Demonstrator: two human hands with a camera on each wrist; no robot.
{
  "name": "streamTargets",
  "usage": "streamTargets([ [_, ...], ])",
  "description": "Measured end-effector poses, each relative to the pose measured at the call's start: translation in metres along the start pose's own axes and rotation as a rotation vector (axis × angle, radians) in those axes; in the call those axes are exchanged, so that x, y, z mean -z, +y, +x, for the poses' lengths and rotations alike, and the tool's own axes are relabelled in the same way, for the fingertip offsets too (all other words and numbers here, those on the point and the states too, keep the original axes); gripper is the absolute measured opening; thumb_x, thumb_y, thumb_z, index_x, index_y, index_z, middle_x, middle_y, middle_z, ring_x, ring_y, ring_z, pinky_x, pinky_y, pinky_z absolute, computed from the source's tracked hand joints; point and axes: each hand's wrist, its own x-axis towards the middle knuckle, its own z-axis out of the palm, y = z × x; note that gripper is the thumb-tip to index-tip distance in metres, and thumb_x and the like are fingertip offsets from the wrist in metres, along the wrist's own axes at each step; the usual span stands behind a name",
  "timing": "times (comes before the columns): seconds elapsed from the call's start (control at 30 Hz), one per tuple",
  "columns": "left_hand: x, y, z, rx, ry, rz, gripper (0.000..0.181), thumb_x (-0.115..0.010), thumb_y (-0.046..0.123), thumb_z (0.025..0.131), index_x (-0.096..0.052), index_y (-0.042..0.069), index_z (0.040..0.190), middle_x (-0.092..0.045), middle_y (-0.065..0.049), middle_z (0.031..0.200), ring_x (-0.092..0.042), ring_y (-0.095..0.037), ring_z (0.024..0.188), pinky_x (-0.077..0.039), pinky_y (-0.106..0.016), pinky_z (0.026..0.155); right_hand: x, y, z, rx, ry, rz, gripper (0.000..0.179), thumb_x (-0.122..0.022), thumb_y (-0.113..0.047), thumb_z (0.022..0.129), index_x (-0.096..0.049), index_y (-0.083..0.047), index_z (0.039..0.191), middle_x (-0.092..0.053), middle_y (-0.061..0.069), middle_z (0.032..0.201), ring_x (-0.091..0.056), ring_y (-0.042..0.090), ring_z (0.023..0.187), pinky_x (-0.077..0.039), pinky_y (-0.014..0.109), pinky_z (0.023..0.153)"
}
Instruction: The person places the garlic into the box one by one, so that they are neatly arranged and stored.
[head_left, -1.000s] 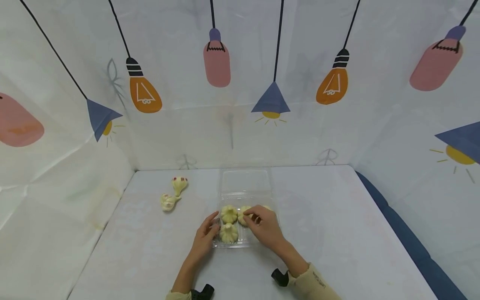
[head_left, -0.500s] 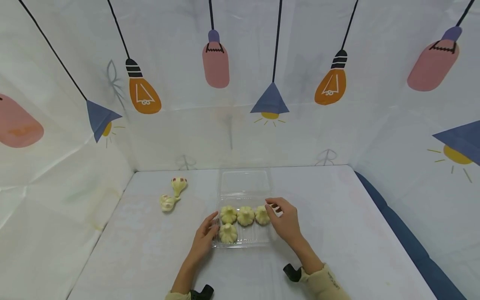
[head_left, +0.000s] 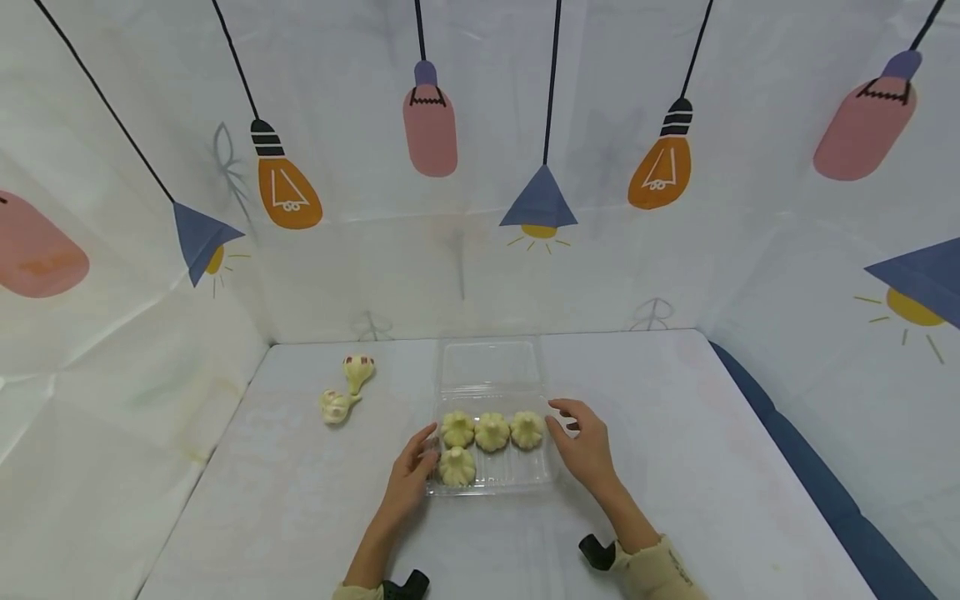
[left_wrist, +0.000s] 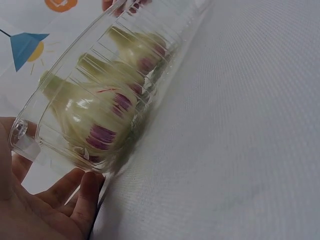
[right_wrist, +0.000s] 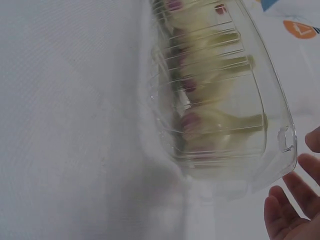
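Note:
A clear plastic clamshell box [head_left: 513, 479] stands with its lid [head_left: 491, 364] folded back. Inside, several pale garlic bulbs sit stem up: a back row with a left bulb [head_left: 457, 428], a middle bulb [head_left: 492, 432] and a right bulb [head_left: 527, 430], plus a front-left bulb [head_left: 457, 467]. Purple streaks mark the bulbs in the left wrist view. My left hand [head_left: 408, 475] rests along the box's left side, its bent fingers [left_wrist: 86, 200] at the end wall. Beside the right rim is my right hand [head_left: 585, 442], fingers apart and loosely bent, holding nothing.
Two more garlic bulbs lie left of the box on the white table [head_left: 285, 500], one farther back [head_left: 358, 372] and one nearer [head_left: 337, 406]. Behind the table hangs a white cloth wall [head_left: 360, 275] printed with lamps.
My right hand has moved right, from over the middle bulb past the right bulb to beside the box's right rim, with its fingers spreading. My left hand stays at the left side.

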Motion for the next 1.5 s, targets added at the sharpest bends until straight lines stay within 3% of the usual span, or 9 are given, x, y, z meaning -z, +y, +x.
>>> streamTargets([
  [0.23,0.001,-0.003,-0.002,0.021,-0.011,-0.003,0.044,-0.048,0.008,0.102,-0.041,0.004,0.146,-0.048,-0.031,0.135,-0.057,-0.037,0.111,-0.048,-0.031,0.085,0.002,0.003,-0.008,-0.233,-0.088,0.050,0.033,-0.070,-0.008,0.090,-0.065,-0.004,0.121,-0.063,0.010,0.119,-0.060,0.033,0.105,-0.052,0.044,0.079],
  [0.4,0.000,-0.002,-0.004,-0.008,-0.007,-0.009,0.044,-0.049,0.008,0.102,-0.041,0.003,0.145,-0.049,-0.031,0.133,-0.057,-0.038,0.110,-0.048,-0.031,0.085,0.002,0.004,-0.013,-0.362,-0.133,0.077,0.037,-0.069,-0.014,0.091,-0.062,-0.010,0.128,-0.059,0.010,0.127,-0.061,0.030,0.107,-0.052,0.041,0.080],
  [0.5,0.001,0.012,-0.007,-0.015,-0.014,-0.002,0.043,-0.048,0.003,0.101,-0.042,-0.004,0.142,-0.049,-0.035,0.130,-0.057,-0.043,0.108,-0.049,-0.033,0.084,0.001,0.005,-0.014,-0.388,-0.133,0.080,0.038,-0.069,-0.014,0.092,-0.061,-0.011,0.129,-0.058,0.010,0.129,-0.061,0.030,0.107,-0.052,0.042,0.081],
  [0.63,0.001,0.016,-0.006,-0.014,-0.024,0.001,0.042,-0.048,-0.001,0.100,-0.041,-0.007,0.141,-0.049,-0.037,0.129,-0.056,-0.046,0.108,-0.049,-0.034,0.083,-0.001,0.007,-0.016,-0.408,-0.141,0.080,0.039,-0.068,-0.015,0.092,-0.060,-0.009,0.130,-0.058,0.011,0.130,-0.062,0.030,0.106,-0.052,0.042,0.082],
  [0.77,0.000,-0.002,-0.004,-0.036,-0.010,0.004,0.043,-0.048,0.004,0.101,-0.041,-0.001,0.143,-0.050,-0.034,0.130,-0.057,-0.042,0.109,-0.049,-0.032,0.083,-0.003,0.011,-0.019,-0.417,-0.149,0.108,0.039,-0.067,-0.017,0.093,-0.060,-0.008,0.131,-0.059,0.012,0.130,-0.062,0.029,0.105,-0.052,0.040,0.082],
  [1.2,0.001,-0.005,0.000,-0.003,-0.008,0.005,0.043,-0.050,0.007,0.101,-0.044,0.005,0.144,-0.053,-0.029,0.130,-0.058,-0.038,0.109,-0.048,-0.029,0.082,-0.008,0.016,-0.023,-0.484,-0.189,0.251,0.051,-0.060,-0.011,0.097,-0.045,-0.011,0.145,-0.050,0.019,0.140,-0.054,0.035,0.117,-0.044,0.048,0.095],
  [1.3,0.002,0.000,0.000,0.020,-0.016,-0.006,0.043,-0.049,0.006,0.101,-0.043,0.005,0.144,-0.052,-0.029,0.131,-0.058,-0.037,0.109,-0.048,-0.030,0.083,-0.010,0.017,-0.023,-0.507,-0.202,0.299,0.054,-0.058,-0.009,0.097,-0.041,-0.012,0.148,-0.047,0.021,0.142,-0.050,0.038,0.123,-0.039,0.050,0.100],
  [1.5,0.004,0.028,-0.004,0.040,-0.039,-0.002,0.043,-0.048,0.003,0.101,-0.041,-0.002,0.143,-0.049,-0.033,0.130,-0.057,-0.040,0.109,-0.048,-0.033,0.083,-0.016,0.019,-0.021,-0.594,-0.226,0.454,0.064,-0.053,-0.001,0.097,-0.029,-0.018,0.154,-0.034,0.020,0.151,-0.038,0.036,0.134,-0.033,0.047,0.105],
])
